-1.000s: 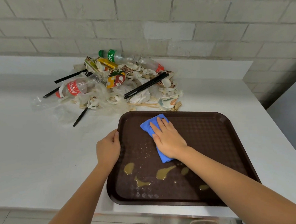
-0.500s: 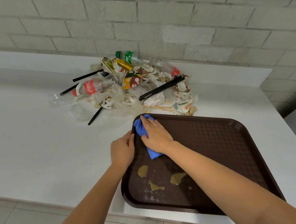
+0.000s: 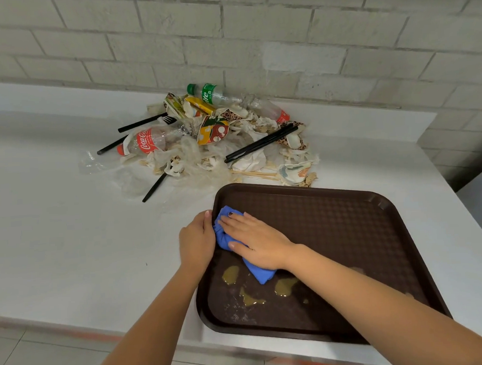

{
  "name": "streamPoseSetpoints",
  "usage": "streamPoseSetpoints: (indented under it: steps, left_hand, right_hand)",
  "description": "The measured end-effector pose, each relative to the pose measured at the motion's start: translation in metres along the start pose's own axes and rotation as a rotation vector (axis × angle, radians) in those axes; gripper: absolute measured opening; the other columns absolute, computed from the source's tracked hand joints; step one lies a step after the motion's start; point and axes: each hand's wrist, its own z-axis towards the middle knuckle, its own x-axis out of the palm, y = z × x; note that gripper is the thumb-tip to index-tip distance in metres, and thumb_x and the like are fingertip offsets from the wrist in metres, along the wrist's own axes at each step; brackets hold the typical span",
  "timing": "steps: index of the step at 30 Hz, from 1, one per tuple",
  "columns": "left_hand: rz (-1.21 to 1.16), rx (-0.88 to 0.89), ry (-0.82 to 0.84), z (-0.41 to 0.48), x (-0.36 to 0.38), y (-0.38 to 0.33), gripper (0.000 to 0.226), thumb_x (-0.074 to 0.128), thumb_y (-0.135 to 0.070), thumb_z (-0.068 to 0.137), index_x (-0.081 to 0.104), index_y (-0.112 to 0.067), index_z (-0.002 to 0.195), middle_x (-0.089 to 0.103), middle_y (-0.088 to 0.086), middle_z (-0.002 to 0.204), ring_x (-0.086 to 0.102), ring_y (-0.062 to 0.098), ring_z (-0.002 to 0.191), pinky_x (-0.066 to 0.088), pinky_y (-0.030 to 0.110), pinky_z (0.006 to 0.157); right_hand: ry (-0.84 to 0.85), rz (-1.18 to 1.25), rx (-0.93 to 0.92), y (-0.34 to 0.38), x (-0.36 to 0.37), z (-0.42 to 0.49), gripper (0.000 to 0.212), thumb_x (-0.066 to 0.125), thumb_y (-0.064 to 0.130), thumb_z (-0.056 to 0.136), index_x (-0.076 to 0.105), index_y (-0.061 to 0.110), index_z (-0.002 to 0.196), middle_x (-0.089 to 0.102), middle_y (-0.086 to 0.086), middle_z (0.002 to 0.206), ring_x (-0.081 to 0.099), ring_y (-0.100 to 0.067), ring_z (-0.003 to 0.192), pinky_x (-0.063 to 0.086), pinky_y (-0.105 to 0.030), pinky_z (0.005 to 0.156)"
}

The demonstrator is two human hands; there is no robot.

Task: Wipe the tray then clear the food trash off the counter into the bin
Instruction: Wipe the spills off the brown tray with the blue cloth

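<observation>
The right hand (image 3: pixel 254 241) has slid the blue cloth (image 3: pixel 223 236) from mid-tray to the far-left corner, its fingers (image 3: pixel 230 220) flat and spread, pressing the cloth down. The left hand (image 3: pixel 196 239) has its fingers curled over the brown tray's (image 3: pixel 348 232) left rim. Yellowish sauce spills (image 3: pixel 284 286) remain near the tray's front-left, unwiped. Beyond, on the white tabletop (image 3: pixel 56 247), the trash pile (image 3: pixel 209 139) of bottles, wrappers and black cutlery lies untouched; no bin is visible.

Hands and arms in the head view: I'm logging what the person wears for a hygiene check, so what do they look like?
Both forearms are bare, with no sleeves showing. The left hand and right hand wear no gloves. No watch, bracelet or ring shows. One right fingernail carries dark polish.
</observation>
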Motion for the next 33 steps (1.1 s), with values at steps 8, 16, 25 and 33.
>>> streamPoseSetpoints:
  steps: [8, 16, 25, 33]
  left_hand:
    - [-0.09, -0.036, 0.02, 0.002, 0.0, 0.003, 0.031, 0.058, -0.019, 0.09, 0.058, -0.016, 0.121, 0.047, -0.004, 0.048, 0.052, 0.014, 0.051, 0.044, 0.026, 0.061]
    - [-0.088, 0.023, 0.036, 0.001, 0.001, 0.006, 0.028, 0.054, -0.017, 0.093, 0.059, -0.016, 0.12, 0.044, -0.005, 0.046, 0.047, 0.012, 0.048, 0.041, 0.023, 0.059]
    - [0.079, 0.109, 0.046, -0.003, -0.002, 0.002, 0.035, 0.05, -0.023, 0.095, 0.056, -0.016, 0.129, 0.045, -0.004, 0.05, 0.051, 0.016, 0.053, 0.041, 0.027, 0.058]
    - [0.172, 0.13, 0.081, -0.002, -0.006, 0.002, 0.038, 0.05, -0.027, 0.096, 0.054, -0.016, 0.132, 0.045, -0.002, 0.052, 0.053, 0.021, 0.059, 0.041, 0.03, 0.061]
  right_hand:
    - [0.003, 0.031, -0.07, 0.012, 0.013, -0.023, 0.069, 0.008, 0.049, 0.091, 0.026, 0.014, 0.148, 0.016, -0.002, 0.158, 0.003, -0.014, 0.146, -0.004, -0.031, 0.119]
    - [-0.008, 0.004, -0.227, 0.031, 0.021, -0.048, 0.049, 0.03, 0.031, 0.1, 0.028, 0.017, 0.148, 0.021, -0.002, 0.157, 0.011, -0.018, 0.146, 0.0, -0.033, 0.119]
    - [-0.045, 0.028, -0.369, 0.038, 0.029, -0.069, 0.039, 0.038, 0.034, 0.101, 0.048, 0.026, 0.137, 0.036, -0.001, 0.151, 0.021, -0.016, 0.144, 0.01, -0.037, 0.12]
    - [-0.184, -0.146, -0.018, 0.023, 0.039, -0.098, 0.044, 0.021, 0.042, 0.102, 0.049, 0.033, 0.135, 0.044, 0.003, 0.146, 0.037, -0.018, 0.137, 0.018, -0.05, 0.113]
